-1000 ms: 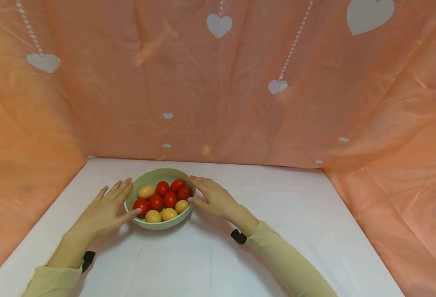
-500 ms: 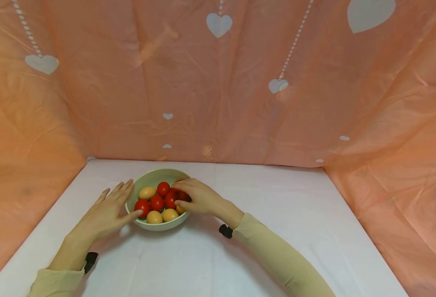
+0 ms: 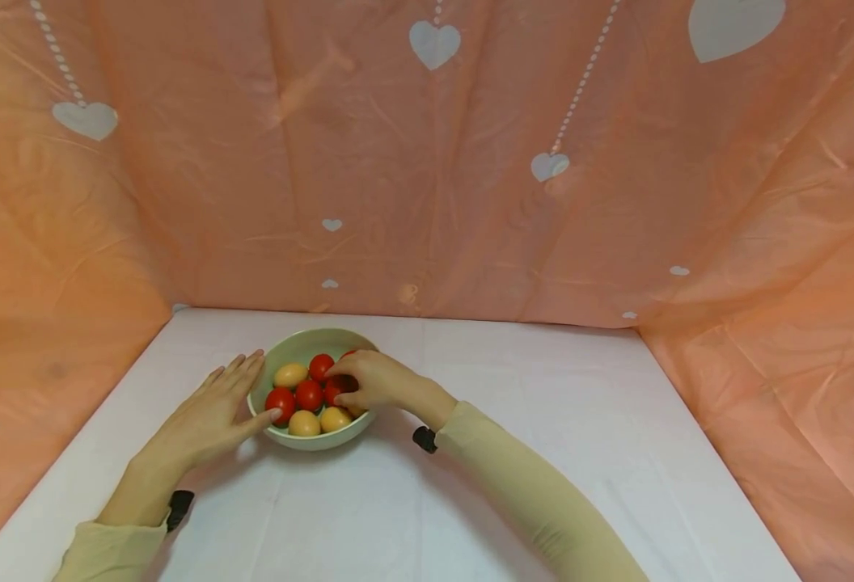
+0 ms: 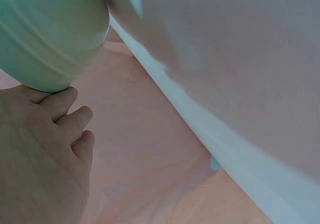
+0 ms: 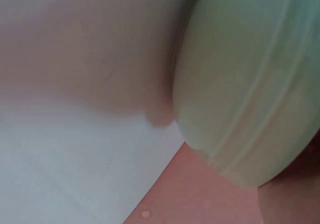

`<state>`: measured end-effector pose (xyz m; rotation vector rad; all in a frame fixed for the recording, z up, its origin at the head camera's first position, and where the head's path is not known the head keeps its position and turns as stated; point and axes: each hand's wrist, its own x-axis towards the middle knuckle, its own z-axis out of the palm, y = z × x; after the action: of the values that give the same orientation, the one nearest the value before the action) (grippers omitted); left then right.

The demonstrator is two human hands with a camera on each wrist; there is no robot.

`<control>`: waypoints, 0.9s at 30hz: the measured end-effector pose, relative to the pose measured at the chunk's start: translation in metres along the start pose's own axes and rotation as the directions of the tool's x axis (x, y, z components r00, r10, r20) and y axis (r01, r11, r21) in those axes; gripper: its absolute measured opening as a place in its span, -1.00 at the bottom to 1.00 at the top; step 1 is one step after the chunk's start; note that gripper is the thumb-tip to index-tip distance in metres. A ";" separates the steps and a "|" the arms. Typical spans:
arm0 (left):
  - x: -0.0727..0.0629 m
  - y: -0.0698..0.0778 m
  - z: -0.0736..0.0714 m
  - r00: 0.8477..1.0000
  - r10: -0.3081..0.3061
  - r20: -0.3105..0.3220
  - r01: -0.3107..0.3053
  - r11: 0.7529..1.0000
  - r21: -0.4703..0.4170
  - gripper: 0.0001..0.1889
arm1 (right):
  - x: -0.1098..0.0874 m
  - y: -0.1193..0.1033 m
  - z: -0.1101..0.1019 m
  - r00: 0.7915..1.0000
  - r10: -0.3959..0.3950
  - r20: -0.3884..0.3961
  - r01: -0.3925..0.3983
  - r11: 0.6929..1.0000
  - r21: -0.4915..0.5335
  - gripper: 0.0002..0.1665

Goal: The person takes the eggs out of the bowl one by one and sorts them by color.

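Note:
A pale green bowl (image 3: 309, 443) holds several red tomatoes (image 3: 309, 395) and several tan eggs (image 3: 305, 423). Along its left side lies my left hand (image 3: 197, 420), fingers straight against the outer wall and thumb over the rim by a tomato. In the left wrist view those fingers (image 4: 59, 103) touch the bowl's underside. My right hand (image 3: 379, 381) reaches over the right rim, its thumb and fingers curled round a red tomato (image 3: 334, 391) inside. The hand covers the things at the bowl's right. In the right wrist view the bowl (image 5: 240, 94) hides the fingertips.
The bowl stands toward the back left of a table under a white cloth (image 3: 529, 388). Peach-coloured curtains (image 3: 471, 242) with pale hearts hang behind it and at both sides.
My right hand has moved left from the bowl's right rim into the bowl, and its fingers have curled round a tomato. The left hand has stayed at the left rim.

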<state>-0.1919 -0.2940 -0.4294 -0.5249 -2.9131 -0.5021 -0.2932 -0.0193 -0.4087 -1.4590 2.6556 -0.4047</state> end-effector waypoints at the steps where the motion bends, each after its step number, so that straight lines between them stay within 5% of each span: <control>1: 0.000 0.000 0.000 1.000 0.002 0.000 -0.002 1.000 -0.003 0.01 | 0.001 0.000 0.000 1.000 0.002 0.007 -0.002 1.000 -0.002 -0.50; 17: -0.001 -0.001 -0.001 1.000 -0.001 0.006 0.001 1.000 -0.013 0.01 | 0.014 0.003 -0.002 0.997 0.023 0.069 -0.024 1.000 0.002 -0.46; 27: -0.002 0.000 0.001 1.000 0.001 0.003 -0.001 1.000 -0.009 0.01 | 0.016 -0.003 0.003 0.995 0.058 0.078 -0.048 0.992 -0.119 -0.44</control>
<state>-0.1905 -0.2944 -0.4304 -0.5289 -2.9149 -0.5146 -0.2991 -0.0345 -0.4099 -1.3994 2.6873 -0.1839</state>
